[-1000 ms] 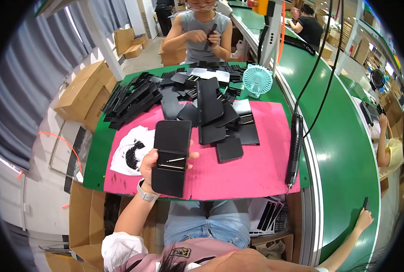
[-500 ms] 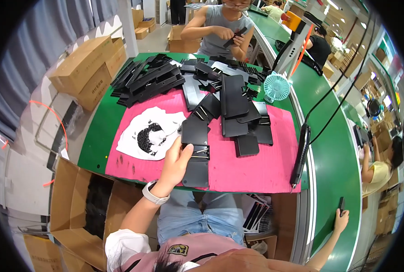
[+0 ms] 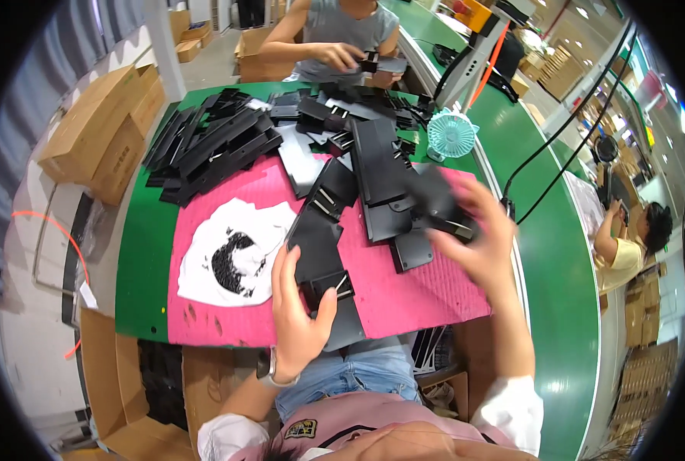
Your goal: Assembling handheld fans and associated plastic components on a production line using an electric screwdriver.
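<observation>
My left hand (image 3: 300, 326) grips a long black hinged plate (image 3: 317, 244) near the front edge of the pink mat. Its fingers lie along the left edge, and its thumb rests by the hinge block with its silvery pin. Over the mat's right side, my right hand (image 3: 485, 238) is closed on a black hinged piece (image 3: 441, 201), smeared by motion. Other black plates (image 3: 385, 173) lie between the hands and beyond them. A crumpled white cloth with a black print (image 3: 231, 253) is left of my left hand.
Black parts are heaped (image 3: 219, 146) at the table's far side. A teal fan (image 3: 452, 135) stands at the far right, near a hanging cable (image 3: 550, 131). A co-worker (image 3: 342, 38) handles a black part opposite. An open carton (image 3: 112, 384) sits at lower left, beside the green table (image 3: 136, 296).
My right hand has come from the green surface at far right to above the mat, holding a black piece. My left hand keeps its plate, now tilted. The view has shifted.
</observation>
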Motion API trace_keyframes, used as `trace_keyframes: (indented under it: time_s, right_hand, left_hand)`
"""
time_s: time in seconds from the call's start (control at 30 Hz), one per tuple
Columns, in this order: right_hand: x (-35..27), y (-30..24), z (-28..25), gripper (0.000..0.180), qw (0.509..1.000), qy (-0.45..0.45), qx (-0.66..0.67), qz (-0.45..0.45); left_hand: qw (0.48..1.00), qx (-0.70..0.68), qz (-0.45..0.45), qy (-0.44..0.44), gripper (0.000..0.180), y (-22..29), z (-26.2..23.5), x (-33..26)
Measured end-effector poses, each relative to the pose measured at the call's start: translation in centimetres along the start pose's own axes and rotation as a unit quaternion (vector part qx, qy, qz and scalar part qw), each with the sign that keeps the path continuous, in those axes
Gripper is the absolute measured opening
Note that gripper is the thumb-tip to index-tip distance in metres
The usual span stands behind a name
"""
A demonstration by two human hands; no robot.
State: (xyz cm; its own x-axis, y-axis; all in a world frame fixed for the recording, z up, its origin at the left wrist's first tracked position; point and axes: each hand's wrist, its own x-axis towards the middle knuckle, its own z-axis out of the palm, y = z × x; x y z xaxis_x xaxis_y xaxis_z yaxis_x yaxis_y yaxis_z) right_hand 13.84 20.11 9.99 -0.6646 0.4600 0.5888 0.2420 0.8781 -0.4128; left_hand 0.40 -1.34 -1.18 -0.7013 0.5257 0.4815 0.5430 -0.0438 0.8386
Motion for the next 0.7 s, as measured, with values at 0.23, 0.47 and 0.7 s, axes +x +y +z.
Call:
trace_keyframes:
  time_s: [0.23,0.47,0.7]
  right_hand:
    - [9.4,-2.4,11.8,0.052,0.980,-0.102,-0.146,-0.094]
    - [13.5,4.5,8.3,0.055,0.963,0.005,-0.267,0.027]
    - [16.4,18.7,1.7,0.075,0.917,-0.199,-0.255,0.234]
  left_hand:
    - [0.998,0.001,-0.026,-0.053,0.047,1.9,0.4,1.6]
    - [0.996,-0.007,-0.061,-0.060,0.034,0.7,-0.5,1.8]
    - [0.997,-0.034,-0.051,-0.049,0.028,1.2,0.6,3.1]
